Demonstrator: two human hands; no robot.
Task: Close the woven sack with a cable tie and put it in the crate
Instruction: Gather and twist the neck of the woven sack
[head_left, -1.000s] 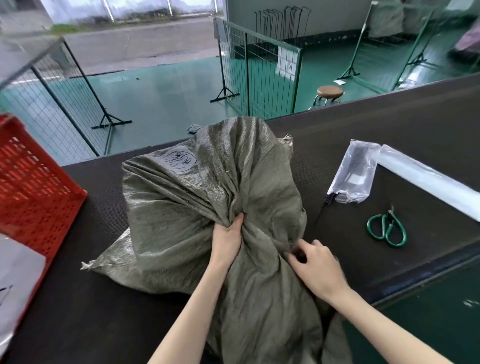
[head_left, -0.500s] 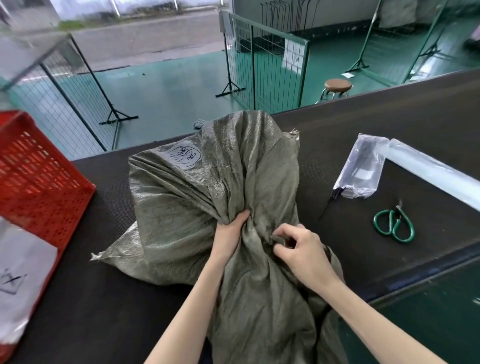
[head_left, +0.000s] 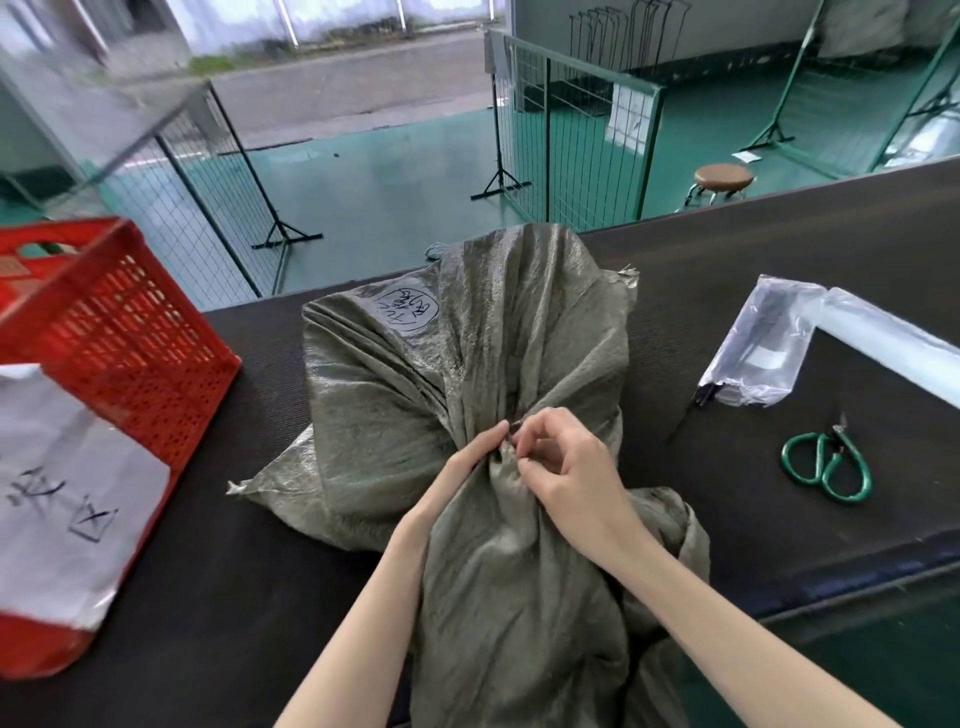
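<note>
Crate (head_left: 130, 353) far left on the table (head_left: 779, 270), red, perforated walls, open top, near the sack. My read: parked there so the tied sack only needs a short lift over. White paper (head_left: 57, 493) hangs on its near wall with black handwritten characters, too blurred and cropped to read.

Sack (head_left: 467, 374) sits mid-table, grey-green woven, body bunched toward a pinched neck at centre, loose mouth trailing toward the person and over the table edge. A hand-drawn oval on its upper face holds handwritten marks; can't make them out.

Left hand (head_left: 462, 462) is clamped round the gathered neck from the left, presumably to keep the gather tight while the tie goes on. Right hand (head_left: 561, 462) is closed in a pinch just beside it, fingertips (head_left: 522, 434) on a small dark thing at the neck. Likely the cable tie; too small to confirm, and can't tell if it's threaded. The two hands are touching at the neck.

Right of sack: clear plastic bag (head_left: 758, 348) with dark strips poking out its near end, probably spare ties, within right-hand reach. A long clear roll (head_left: 893, 343) lies beside it. Green-handled scissors (head_left: 826, 462) are nearer the edge, likely for trimming the tail. No readable print on any of these.

Step in hand: closing the neck. Crate step not yet done.
</note>
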